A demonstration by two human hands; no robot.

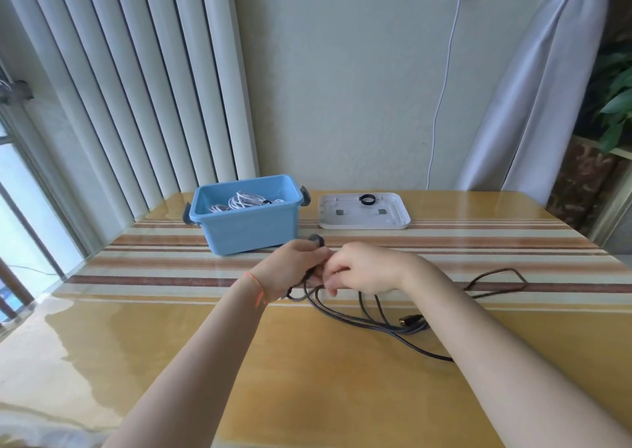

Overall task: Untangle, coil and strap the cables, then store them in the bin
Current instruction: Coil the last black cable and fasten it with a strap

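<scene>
The job looks roughly half done. A white cable (244, 202) already lies bundled inside the blue bin (246, 228), which stands just beyond the left hand's fingers, and a dark band on it suggests it is strapped, though that is too small to confirm. The bin's white lid (393, 220) lies upturned beyond the right hand, with 1 black strap ring (368, 199) resting on it, apparently not yet used.

The black cable (369, 321) is the piece in hand. The left hand (294, 266) has its fingers curled round a few gathered loops, the top of the coil showing just above its knuckles. The right hand (362, 268) meets it fingertip to fingertip, fingers bent and seemingly pinching the cable where it feeds into the coil. Below both hands several strands hang to the table (171, 362), and a long slack run trails away right of the right-hand fingers, with a plug (410, 320) lying below them.

Left to do, by my reckoning: finish coiling, strap, drop it in the bin.
</scene>
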